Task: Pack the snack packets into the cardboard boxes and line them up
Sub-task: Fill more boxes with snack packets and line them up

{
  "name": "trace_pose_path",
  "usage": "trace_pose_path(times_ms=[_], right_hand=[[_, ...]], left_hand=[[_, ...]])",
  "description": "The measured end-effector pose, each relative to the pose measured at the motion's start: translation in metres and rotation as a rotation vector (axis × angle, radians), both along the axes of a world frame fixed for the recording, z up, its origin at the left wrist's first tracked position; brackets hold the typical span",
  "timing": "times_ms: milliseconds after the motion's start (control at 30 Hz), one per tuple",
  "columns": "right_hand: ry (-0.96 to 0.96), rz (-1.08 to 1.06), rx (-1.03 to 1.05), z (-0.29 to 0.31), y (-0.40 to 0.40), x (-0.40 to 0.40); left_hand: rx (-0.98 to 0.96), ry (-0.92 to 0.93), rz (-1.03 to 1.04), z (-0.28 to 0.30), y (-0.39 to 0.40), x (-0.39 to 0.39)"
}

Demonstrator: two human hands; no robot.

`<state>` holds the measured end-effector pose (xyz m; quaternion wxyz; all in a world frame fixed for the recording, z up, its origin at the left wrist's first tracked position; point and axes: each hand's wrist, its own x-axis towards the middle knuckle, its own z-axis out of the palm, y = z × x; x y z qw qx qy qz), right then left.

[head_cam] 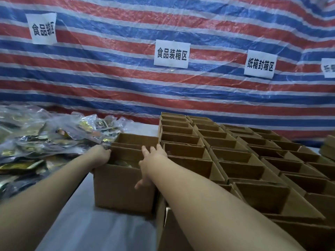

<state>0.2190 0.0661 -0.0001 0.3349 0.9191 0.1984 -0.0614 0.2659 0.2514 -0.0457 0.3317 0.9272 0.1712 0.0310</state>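
Observation:
An open cardboard box (123, 189) stands on the table in front of me, with snack packets (121, 163) just visible inside it. My left hand (101, 155) grips its left rim, fingers curled over the edge into the box. My right hand (152, 161) lies against the box's right upper corner, fingers straight and pointing away from me, thumb spread down on the front wall. A loose heap of snack packets (36, 142) in clear and gold wrapping lies to the left. Right of the box stand rows of open cardboard boxes (235, 160), touching it.
The rows of open boxes fill the right half of the table (87, 229), with more boxes (328, 147) at the far right edge. A red, blue and white striped tarpaulin (163, 87) with paper signs hangs close behind. Bare grey table surface shows at the front left.

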Motion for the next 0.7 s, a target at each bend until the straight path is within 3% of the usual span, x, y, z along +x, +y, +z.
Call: trace_pose_path(times_ms=[567,633,700], right_hand=[[0.025,0.05,0.04,0.005,-0.003,0.038],[0.005,0.079,0.079,0.009,-0.009,0.029],[-0.049,0.108,0.264,0.018,-0.021,0.017]], left_hand=[[-0.024,0.015,0.004,0.012,-0.001,0.027],[0.011,-0.038,-0.011,0.02,-0.003,0.017],[0.033,-0.204,-0.006,0.032,-0.009,0.006]])
